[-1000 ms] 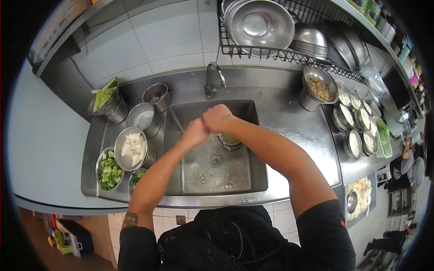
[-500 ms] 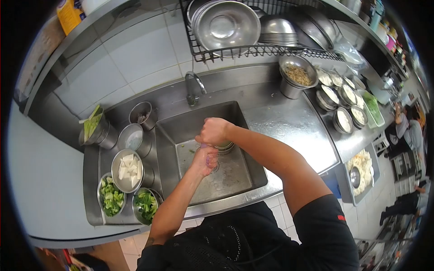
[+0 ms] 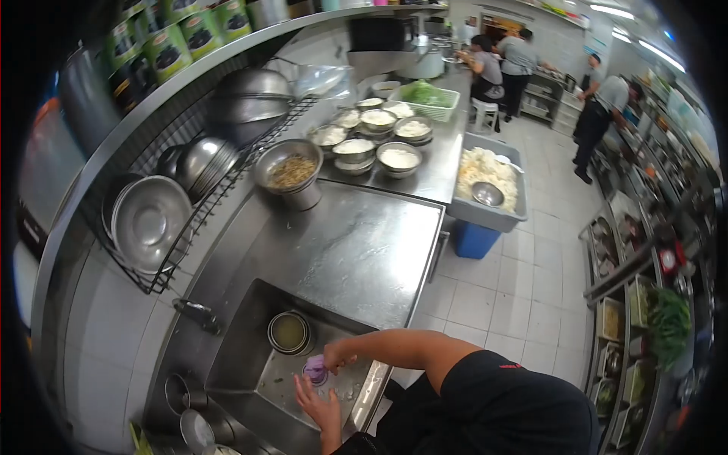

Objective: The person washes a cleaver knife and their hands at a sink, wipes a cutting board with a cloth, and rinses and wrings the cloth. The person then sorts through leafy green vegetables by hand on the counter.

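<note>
My right hand (image 3: 339, 355) is closed on a crumpled purple cloth (image 3: 315, 370) over the steel sink (image 3: 246, 355). Below it, my left hand (image 3: 321, 408) has its fingers stretched apart, with the tips close to the cloth; whether they touch it I cannot tell. A nest of round metal bowls (image 3: 290, 332) holding cloudy liquid stands in the basin, just beyond the cloth. Small food scraps lie on the sink floor.
A bowl of brown shreds (image 3: 292, 171) stands at the counter's back. Past it are several bowls of white food (image 3: 354, 149) and a basket of greens (image 3: 432, 98). A grey tub (image 3: 504, 216) sits beside the counter. Co-workers (image 3: 519, 61) are far off.
My view has swung right, toward the counter and kitchen aisle. Both hands were together on the purple cloth; now the left is open and the right alone grips it.
</note>
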A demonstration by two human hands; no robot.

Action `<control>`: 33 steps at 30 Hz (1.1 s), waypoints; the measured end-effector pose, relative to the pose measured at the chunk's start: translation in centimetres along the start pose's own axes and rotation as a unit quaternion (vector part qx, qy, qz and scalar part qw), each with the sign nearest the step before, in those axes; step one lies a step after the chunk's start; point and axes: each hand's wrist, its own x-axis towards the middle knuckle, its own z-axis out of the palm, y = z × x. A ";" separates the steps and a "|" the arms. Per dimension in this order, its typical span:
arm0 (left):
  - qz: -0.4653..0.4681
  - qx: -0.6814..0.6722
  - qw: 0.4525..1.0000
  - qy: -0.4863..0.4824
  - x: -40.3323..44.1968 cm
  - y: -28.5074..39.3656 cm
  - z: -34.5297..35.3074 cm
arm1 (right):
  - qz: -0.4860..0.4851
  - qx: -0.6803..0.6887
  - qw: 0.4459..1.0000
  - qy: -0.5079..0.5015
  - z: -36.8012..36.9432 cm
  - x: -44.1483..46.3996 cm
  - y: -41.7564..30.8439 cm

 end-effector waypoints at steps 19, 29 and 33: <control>-0.192 -0.376 0.906 0.007 3.8 -0.4 9.3 | -0.214 -0.194 0.903 0.319 -1.3 -16.0 -3.4; -0.575 -0.652 0.436 -0.232 3.1 -2.0 5.3 | 0.141 0.373 0.733 0.551 27.8 -27.6 33.4; -0.442 -0.677 0.543 -0.226 1.8 6.5 9.0 | 0.390 0.772 0.270 0.423 58.0 -45.6 36.3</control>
